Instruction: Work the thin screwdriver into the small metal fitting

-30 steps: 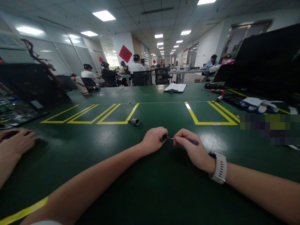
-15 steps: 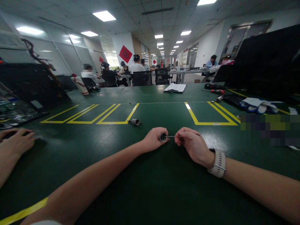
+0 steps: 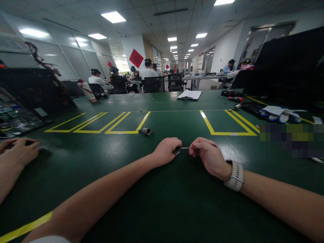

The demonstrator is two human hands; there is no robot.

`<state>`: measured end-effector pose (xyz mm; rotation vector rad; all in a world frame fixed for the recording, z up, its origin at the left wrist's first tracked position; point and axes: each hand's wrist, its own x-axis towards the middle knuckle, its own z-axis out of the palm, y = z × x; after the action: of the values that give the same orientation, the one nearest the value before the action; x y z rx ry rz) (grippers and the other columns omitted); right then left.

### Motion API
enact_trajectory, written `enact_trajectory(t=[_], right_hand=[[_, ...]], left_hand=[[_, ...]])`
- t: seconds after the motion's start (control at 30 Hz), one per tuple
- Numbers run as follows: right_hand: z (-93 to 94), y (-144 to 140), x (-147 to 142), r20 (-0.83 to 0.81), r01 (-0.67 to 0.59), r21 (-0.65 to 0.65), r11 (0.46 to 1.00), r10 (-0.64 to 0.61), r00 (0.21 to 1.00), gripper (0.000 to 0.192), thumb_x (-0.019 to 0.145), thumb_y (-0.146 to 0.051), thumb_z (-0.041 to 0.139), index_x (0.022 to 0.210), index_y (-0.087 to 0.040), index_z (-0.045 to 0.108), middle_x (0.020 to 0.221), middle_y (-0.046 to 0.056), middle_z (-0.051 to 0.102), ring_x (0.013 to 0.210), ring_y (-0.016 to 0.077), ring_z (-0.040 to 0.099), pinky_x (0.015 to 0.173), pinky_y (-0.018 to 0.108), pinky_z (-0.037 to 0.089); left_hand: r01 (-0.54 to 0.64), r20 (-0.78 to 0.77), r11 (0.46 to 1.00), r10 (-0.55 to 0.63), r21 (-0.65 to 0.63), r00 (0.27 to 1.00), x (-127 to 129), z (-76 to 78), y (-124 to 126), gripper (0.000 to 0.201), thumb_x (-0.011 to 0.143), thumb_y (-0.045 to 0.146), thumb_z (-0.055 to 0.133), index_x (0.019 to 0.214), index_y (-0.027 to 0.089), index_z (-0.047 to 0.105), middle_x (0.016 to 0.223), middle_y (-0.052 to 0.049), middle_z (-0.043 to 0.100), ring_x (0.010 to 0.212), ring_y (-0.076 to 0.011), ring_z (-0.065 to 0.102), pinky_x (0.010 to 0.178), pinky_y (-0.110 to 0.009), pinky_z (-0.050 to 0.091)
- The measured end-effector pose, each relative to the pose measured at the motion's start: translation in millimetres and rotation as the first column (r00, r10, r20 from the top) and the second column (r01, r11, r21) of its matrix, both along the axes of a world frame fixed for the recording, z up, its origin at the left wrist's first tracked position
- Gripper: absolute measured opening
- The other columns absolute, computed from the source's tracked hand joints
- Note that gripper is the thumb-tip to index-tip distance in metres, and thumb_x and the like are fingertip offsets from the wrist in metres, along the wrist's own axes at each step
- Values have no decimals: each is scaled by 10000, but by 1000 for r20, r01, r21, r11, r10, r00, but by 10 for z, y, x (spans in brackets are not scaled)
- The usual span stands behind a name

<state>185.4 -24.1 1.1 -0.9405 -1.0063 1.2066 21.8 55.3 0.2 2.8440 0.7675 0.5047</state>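
Head view: two bare forearms reach forward over a green table (image 3: 162, 209), the hands meeting near its middle.
Left hand (image 3: 165, 151): curled into a loose fist, knuckles up, fingers wrapped round a small round metal part (image 3: 176, 150) whose open end faces the right hand.
Right hand (image 3: 207, 156): fingers pinched together on a thin screwdriver (image 3: 188, 147) (only the slim metal shaft shows clearly; a dark bit of handle peeks out past the knuckles), with a white watch (image 3: 236, 175) on the wrist.
Contact: the tip of the shaft sits at the mouth of the round part, the tool lying nearly level between the two hands.
Where it all is: both hands rest low on the table, just this side of the yellow tape boxes (image 3: 101, 123).
Nearby part: a second small metal cylinder (image 3: 146, 131) lies on its side beside the yellow tape, a little beyond the left hand and apart from it.
Far left: another person's hand (image 3: 17, 152) lies flat on the table, next to an opened computer case (image 3: 22, 101).
Far right: red-handled tools (image 3: 235, 99) and blue-and-white gloves (image 3: 278, 114) near a dark monitor.
Back edge: a clipboard with paper (image 3: 189, 95), with seated people at desks beyond.
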Motion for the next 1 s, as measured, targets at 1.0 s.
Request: enact_trajectory(t=[1.0], right_hand=[[-12,19,22,-130,-141,-35,989,135,982,124,731,-194,559,624,-153,607,603,21,611,574,129,517,569,272,382]], left_hand=[[-116,156,991,124,-63,980,-46,-56,97,110,767,219,543,683,174,488,670,23,506,622,-121,481,560,-234,349]])
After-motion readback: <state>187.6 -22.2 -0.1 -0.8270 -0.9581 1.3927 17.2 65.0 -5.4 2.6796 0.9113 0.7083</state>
